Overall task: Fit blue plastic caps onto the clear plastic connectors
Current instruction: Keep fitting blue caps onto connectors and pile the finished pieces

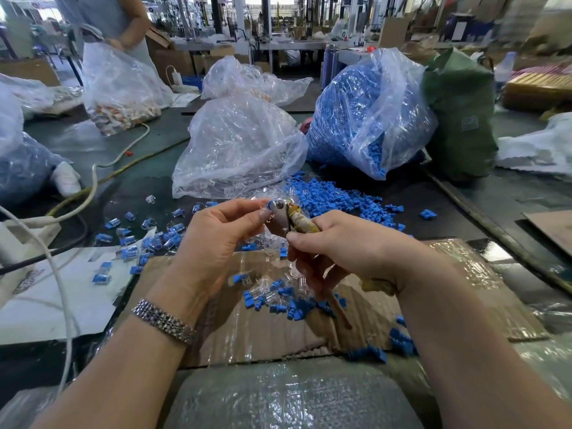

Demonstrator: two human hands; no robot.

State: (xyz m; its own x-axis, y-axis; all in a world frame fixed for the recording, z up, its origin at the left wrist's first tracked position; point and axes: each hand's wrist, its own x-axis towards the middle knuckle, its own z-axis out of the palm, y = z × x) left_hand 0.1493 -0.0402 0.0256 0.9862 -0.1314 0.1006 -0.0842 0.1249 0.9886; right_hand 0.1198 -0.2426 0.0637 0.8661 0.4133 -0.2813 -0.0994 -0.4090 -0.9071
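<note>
My left hand (223, 233) pinches a small blue cap with a clear connector (270, 206) at its fingertips, held up to the metal jaws of a pair of pliers (283, 219). My right hand (343, 243) grips the pliers by their tape-wrapped handles. Loose blue caps (337, 199) lie piled on the table beyond my hands. Capped connectors (148, 239) are scattered to the left. More mixed pieces (288, 300) lie on the cardboard under my hands.
A clear bag of connectors (238, 144) and a bag of blue caps (362, 113) stand behind the pile. A green sack (461, 113) stands right. White cables (89, 193) cross the left side. Another person (123, 26) handles a bag at the back left.
</note>
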